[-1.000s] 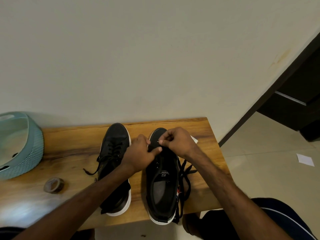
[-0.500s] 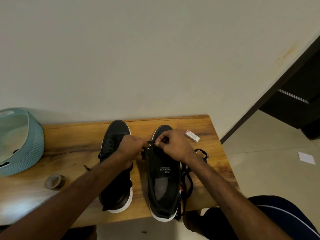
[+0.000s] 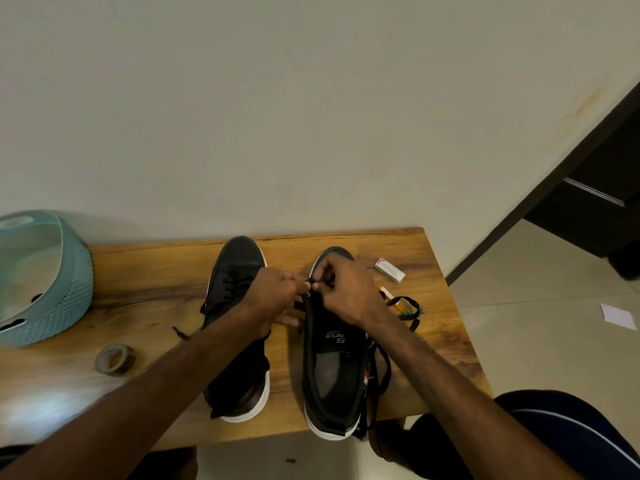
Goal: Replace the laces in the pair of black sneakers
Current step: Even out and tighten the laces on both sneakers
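On a wooden worktop (image 3: 156, 271), a person's left hand (image 3: 277, 301) and right hand (image 3: 348, 294) each close their grip in a pinch on a black lace (image 3: 310, 281) at the far eyelets of the right sneaker (image 3: 332, 372), beside the laced left sneaker (image 3: 239, 261). A teal basket (image 3: 74, 292) at far left is cut off by the frame, its contents unclear.

Insole of right sneaker (image 3: 333, 375): "S" logo, "orts", partly covered; print on small box (image 3: 389, 270) unreadable.

Forearms converge; left grip (image 3: 277, 301) and right grip (image 3: 348, 294) meet, both pinching lace (image 3: 309, 281).
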{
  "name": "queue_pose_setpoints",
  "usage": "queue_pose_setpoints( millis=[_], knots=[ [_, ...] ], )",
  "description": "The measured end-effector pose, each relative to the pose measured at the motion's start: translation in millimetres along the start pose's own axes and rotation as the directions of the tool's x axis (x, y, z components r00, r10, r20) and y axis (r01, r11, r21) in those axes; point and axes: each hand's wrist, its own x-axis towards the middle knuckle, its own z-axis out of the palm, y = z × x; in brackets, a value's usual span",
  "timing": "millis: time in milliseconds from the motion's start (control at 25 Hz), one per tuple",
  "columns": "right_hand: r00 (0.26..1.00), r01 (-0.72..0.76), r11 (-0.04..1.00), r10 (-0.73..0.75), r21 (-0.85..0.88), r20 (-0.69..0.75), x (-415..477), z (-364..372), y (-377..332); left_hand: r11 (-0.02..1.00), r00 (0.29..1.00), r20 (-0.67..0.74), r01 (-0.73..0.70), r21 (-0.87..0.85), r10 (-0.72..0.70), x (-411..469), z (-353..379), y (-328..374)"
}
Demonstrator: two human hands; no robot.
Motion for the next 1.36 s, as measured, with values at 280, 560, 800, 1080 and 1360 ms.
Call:
queue_pose_setpoints(
  millis=[280,560,800,1080,1360],
  knots=[
    [0.995,0.096,0.995,-0.097,-0.009,-0.04,-4,-1,-4,0.993,0.996,0.068,-0.067,0.099,0.061,-3,-1,0],
    [0.989,0.147,0.968,-0.146,-0.203,0.02,-5,-6,-9,0.977,0.991,0.016,-0.137,0.163,0.136,0,4,-10],
    [0.999,-0.034,0.995,0.032,0.091,0.017,0,-12,9,0.961,0.973,-0.077,-0.2,0.19,0.218,4,11,-15],
    [1.0,-0.026,0.996,0.025,0.08,0.017,-3,-14,8,0.925,0.945,-0.105,-0.274,0.263,0.31,3,15,-17],
    [0.998,0.06,0.995,-0.061,-0.085,-0.018,-1,-5,6,0.903,0.926,-0.118,-0.312,0.295,0.358,3,17,-20]
  ],
)
